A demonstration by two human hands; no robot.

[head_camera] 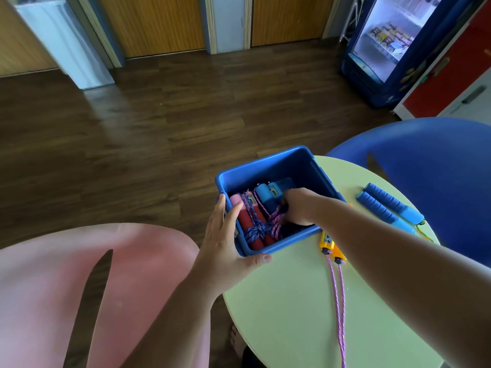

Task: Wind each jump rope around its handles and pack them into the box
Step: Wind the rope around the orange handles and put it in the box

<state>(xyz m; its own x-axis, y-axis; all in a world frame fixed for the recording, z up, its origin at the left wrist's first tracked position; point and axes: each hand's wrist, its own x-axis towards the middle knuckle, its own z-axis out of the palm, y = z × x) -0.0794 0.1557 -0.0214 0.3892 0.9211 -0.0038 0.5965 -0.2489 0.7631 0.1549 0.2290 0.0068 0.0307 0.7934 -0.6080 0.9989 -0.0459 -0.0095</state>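
A blue plastic box [268, 166] stands at the left edge of a round pale-green table [292, 301]. Inside it lie a red-handled rope bundle wound in blue-purple cord [253, 225] and a blue-handled bundle wound in pink cord [268, 196]. My left hand [225, 243] grips the box's near left corner, thumb on the front wall. My right hand [299, 207] is down inside the box, fingers closed on the blue-handled bundle's pink cord. On the table lie a yellow-handled rope [330, 247], its pink cord [338, 301] trailing toward me, and a rope with blue foam handles [388, 205].
A pink chair [79, 288] stands to the left of the table and a blue chair [438, 168] behind it on the right. Dark wood floor stretches beyond. A glass-front drinks fridge [385, 43] and a red cabinet [451, 70] stand at the far right.
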